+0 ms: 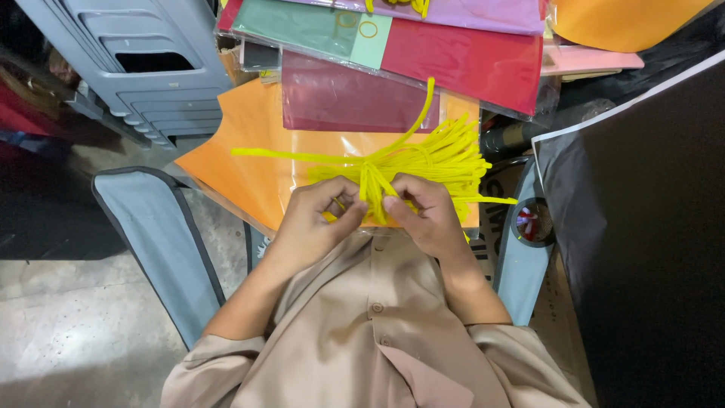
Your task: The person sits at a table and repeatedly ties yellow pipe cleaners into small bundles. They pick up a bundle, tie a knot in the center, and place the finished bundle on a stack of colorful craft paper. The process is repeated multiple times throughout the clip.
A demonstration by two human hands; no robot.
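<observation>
Both my left hand (317, 219) and right hand (427, 215) pinch the yellow pipe cleaners (423, 162) at their middle over the orange paper (257, 166); loose ends could slip out and the bundle splay.

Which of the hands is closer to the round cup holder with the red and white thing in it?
Right. The right hand pinches the yellow pipe cleaners just beside the cup holder; the left hand is farther away.

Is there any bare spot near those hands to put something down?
Some: the orange sheet shows bare to the left of the yellow stems, towards the grey stools. Above, wrapped coloured sheets overlap thickly. Both the left hand and right hand pinch the bundle, so the middle is crowded.
</observation>
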